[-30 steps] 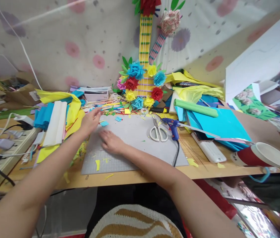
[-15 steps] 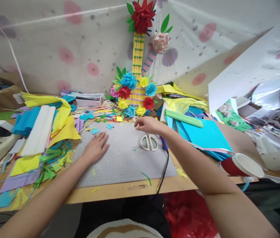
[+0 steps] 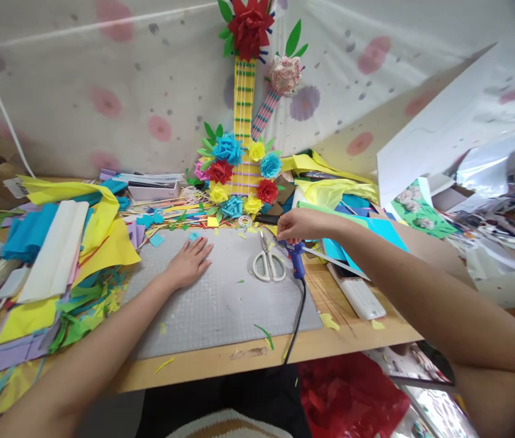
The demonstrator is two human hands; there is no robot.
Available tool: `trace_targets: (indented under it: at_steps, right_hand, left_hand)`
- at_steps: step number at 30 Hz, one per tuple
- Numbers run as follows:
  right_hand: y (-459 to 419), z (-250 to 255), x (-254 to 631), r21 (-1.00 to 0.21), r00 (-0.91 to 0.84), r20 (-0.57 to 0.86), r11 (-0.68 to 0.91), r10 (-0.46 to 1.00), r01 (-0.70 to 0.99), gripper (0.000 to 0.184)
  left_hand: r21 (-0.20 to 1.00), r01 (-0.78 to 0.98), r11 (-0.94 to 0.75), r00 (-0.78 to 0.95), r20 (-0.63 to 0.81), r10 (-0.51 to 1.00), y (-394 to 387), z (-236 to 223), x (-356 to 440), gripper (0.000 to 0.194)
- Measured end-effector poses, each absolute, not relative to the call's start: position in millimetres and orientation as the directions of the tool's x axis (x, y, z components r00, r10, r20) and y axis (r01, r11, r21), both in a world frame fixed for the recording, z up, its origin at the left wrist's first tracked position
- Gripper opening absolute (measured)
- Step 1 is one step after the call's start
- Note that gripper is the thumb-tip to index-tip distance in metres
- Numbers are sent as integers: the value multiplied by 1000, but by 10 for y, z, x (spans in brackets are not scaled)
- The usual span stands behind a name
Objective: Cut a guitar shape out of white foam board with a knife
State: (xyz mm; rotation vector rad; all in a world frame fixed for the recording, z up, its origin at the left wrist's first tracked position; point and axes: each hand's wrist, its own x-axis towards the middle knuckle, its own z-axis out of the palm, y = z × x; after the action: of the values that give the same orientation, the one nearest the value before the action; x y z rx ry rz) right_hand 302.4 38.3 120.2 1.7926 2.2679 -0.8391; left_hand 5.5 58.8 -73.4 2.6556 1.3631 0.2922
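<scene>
My left hand [image 3: 190, 263] lies flat on the grey cutting mat [image 3: 202, 310], fingers spread, holding nothing. My right hand [image 3: 303, 225] is at the mat's far right corner, just over a blue glue gun [image 3: 298, 261]. Its fingers are curled together, and what they hold, if anything, is hidden. White-handled scissors [image 3: 270, 266] lie on the mat between the two hands, nearer the right one. Behind the mat stands a paper guitar [image 3: 244, 103] decorated with red, blue and yellow flowers and green leaves.
Crepe paper rolls [image 3: 51, 249] and scraps are heaped at left. Blue sheets [image 3: 387, 234] lie beyond my right forearm, with a white device [image 3: 362, 295] below it. The glue gun's black cord [image 3: 297, 319] crosses the table's front edge. A red plastic bag [image 3: 352, 395] is underneath.
My right hand has moved right, from above the scissors to the glue gun. My left hand stays flat on the mat. The view has shifted slightly; the red cup no longer shows.
</scene>
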Motion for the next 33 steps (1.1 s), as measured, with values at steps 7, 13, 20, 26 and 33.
trace_targets:
  at_steps: [7, 13, 20, 26, 33]
  right_hand:
    - [431, 1122, 3190, -514, -352, -375, 124, 858, 849, 20]
    - [507, 1201, 3215, -481, -432, -391, 220, 813, 849, 29]
    - [465, 1228, 3171, -390, -430, -442, 263, 787, 882, 27]
    - [382, 1286, 3072, -389, -457, -444, 293, 771, 873, 29]
    - [305, 1339, 2944, -401, -432, -423, 263, 797, 878, 28]
  left_hand:
    - [263, 782, -566, 547, 146, 824, 649, -758, 227, 53]
    - [222, 812, -539, 540, 60, 839, 625, -775, 100, 58]
    - [164, 915, -369, 358, 95, 929, 558, -785, -380, 64]
    - [47, 994, -98, 99, -1, 995, 346, -422, -295, 55]
    - [31, 999, -13, 12, 35, 999, 253, -63, -363, 35]
